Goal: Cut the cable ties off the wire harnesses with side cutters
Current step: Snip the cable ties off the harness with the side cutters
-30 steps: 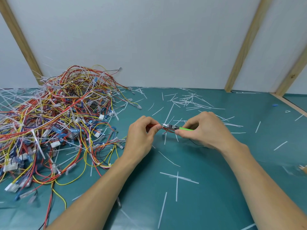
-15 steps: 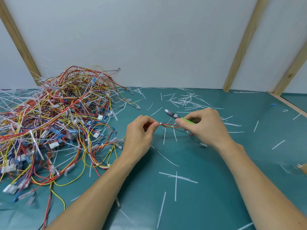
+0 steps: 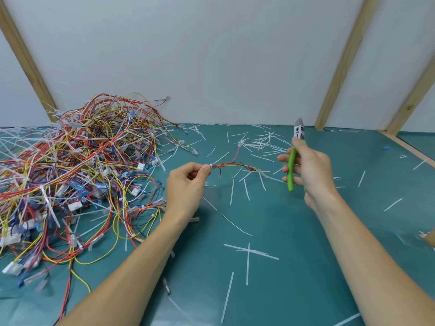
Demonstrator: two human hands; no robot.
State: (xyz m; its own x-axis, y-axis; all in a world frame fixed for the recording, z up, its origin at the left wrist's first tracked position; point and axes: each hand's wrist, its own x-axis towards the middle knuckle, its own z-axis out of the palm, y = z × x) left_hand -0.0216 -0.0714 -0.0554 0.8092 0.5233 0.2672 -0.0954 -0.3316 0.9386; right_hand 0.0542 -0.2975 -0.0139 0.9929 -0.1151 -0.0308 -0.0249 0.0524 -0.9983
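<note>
My left hand pinches one end of a small wire harness of red, yellow and black wires just above the teal table. A small white cable tie sits on the harness right at my fingertips. The wires fan out to the right, one red strand ending in a clear connector. My right hand grips green-handled side cutters, upright, grey jaws pointing up and closed. The cutters are well to the right of the harness, not touching it.
A big tangled heap of tied wire harnesses covers the left of the teal table. Cut white tie strips lie scattered over the mat. White wall panels with wooden battens stand behind; a wooden edge runs at the right.
My right hand has pulled the cutters away from the harness, rightwards and up, turning them upright. The harness wires now spread loose from my left hand's pinch.
</note>
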